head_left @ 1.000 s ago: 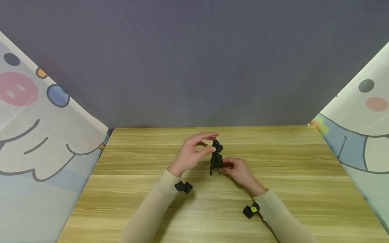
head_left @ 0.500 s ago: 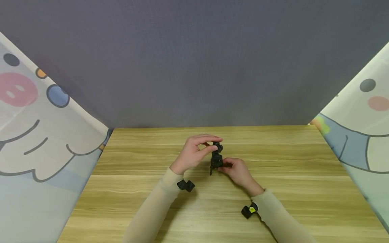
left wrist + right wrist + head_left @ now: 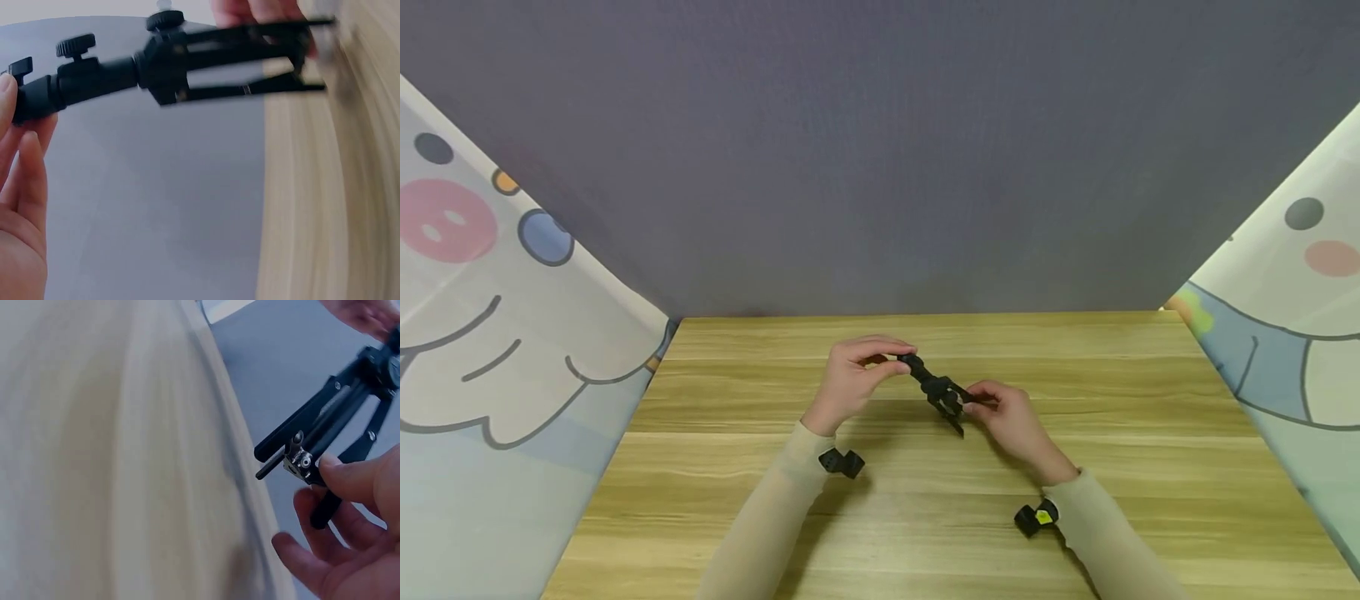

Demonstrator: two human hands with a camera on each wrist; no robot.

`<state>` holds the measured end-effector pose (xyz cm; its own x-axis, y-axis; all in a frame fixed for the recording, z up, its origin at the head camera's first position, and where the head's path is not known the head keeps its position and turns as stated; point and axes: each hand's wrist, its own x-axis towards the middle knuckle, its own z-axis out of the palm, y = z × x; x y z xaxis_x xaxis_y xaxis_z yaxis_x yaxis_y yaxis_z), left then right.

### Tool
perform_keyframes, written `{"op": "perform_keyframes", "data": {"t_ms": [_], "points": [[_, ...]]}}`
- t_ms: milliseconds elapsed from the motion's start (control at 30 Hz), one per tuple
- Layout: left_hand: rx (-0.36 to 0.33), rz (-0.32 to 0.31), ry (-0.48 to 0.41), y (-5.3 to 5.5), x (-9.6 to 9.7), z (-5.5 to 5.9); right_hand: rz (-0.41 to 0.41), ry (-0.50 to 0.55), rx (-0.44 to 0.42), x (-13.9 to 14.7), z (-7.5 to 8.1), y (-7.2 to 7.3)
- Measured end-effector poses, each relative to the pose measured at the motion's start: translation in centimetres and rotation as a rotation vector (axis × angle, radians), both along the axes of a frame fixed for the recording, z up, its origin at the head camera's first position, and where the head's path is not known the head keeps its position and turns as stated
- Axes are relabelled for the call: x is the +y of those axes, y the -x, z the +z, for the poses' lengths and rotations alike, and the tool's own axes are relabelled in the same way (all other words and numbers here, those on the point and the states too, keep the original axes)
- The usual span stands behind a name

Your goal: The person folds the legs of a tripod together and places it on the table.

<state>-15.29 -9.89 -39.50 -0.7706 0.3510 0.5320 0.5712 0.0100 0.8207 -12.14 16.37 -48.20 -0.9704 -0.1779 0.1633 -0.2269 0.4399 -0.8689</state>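
A small black tripod (image 3: 936, 387) is held between both hands above the wooden table, tilted with its head to the left and its legs to the lower right. My left hand (image 3: 847, 382) pinches the head end between thumb and fingers. In the left wrist view the tripod's knobs, column and hub (image 3: 164, 67) show, with the legs somewhat apart. My right hand (image 3: 1017, 419) grips one leg near its foot; the right wrist view shows the thumb and fingers around that leg (image 3: 326, 509). A metal joint (image 3: 300, 461) shows among the legs there.
The wooden table (image 3: 880, 533) spreads under both hands. A grey panel (image 3: 880, 167) rises behind its far edge, and cartoon-printed cloths (image 3: 520, 333) flank it. Small black cameras (image 3: 842, 462) sit on both wrists.
The tripod has swung from nearly upright to a slant, its head going left and its legs now visibly apart. My left hand moved left with the head; my right hand shifted slightly right.
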Motion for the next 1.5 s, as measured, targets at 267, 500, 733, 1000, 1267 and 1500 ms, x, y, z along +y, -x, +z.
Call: {"op": "perform_keyframes", "data": {"t_ms": [267,500,733,1000,1267,1500], "points": [[0.043,0.07,0.083,-0.2,-2.2,-1.2,-0.025,0.009,0.053,2.2,1.2,0.0],[0.074,0.094,0.293,-0.5,-3.4,-2.4,-0.059,-0.062,0.158,3.0,1.7,0.0],[0.071,0.037,0.499,-0.4,-4.0,-3.4,-0.039,-0.113,0.217,3.3,1.5,0.0],[0.09,-0.004,0.714,0.0,-4.3,-4.3,-0.016,-0.166,0.302,3.3,1.0,0.0],[0.103,-0.006,0.837,0.6,-4.2,-5.2,-0.022,-0.204,0.376,3.2,0.1,0.2],[0.145,0.033,0.907,0.9,-4.2,-5.7,-0.024,-0.206,0.376,3.1,-0.1,0.5]]}}
